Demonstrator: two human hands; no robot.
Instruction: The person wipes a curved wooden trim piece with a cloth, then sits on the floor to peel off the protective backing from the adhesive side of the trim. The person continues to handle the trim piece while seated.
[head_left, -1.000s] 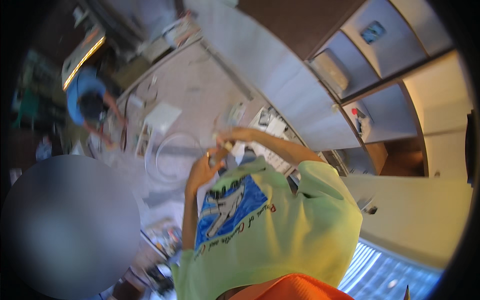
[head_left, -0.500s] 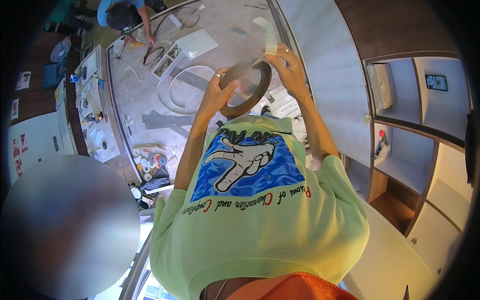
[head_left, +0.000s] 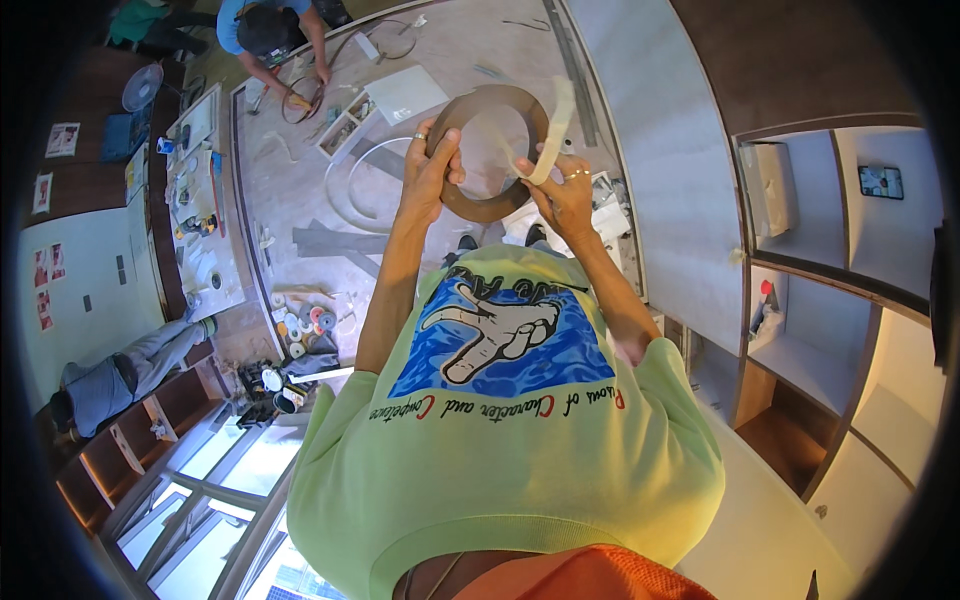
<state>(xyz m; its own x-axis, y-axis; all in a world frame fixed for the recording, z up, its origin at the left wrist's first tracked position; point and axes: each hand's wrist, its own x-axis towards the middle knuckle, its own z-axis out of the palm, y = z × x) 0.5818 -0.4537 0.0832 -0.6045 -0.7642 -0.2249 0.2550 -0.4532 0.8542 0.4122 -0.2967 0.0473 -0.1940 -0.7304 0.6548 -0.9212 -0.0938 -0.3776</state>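
Note:
A large brown roll of edge banding is held up in front of my shirt, its ring tilted so the open middle shows. My left hand is closed round its left rim, thumb on the inner side. On the right, my right hand pinches a pale cream strip at the roll's lower right side. That strip curves upward past the rim, its free end in the air. Whether it joins the roll behind my fingers, I cannot tell.
Below lies a work surface with a pale coiled strip, grey flat strips, a white panel and a divided tray. A co-worker handles a dark coil at the far left. Open shelves stand to my right.
The roll has turned to face up more and risen slightly away from me. My right hand has moved down toward me with the strip. The co-worker's hands have shifted.

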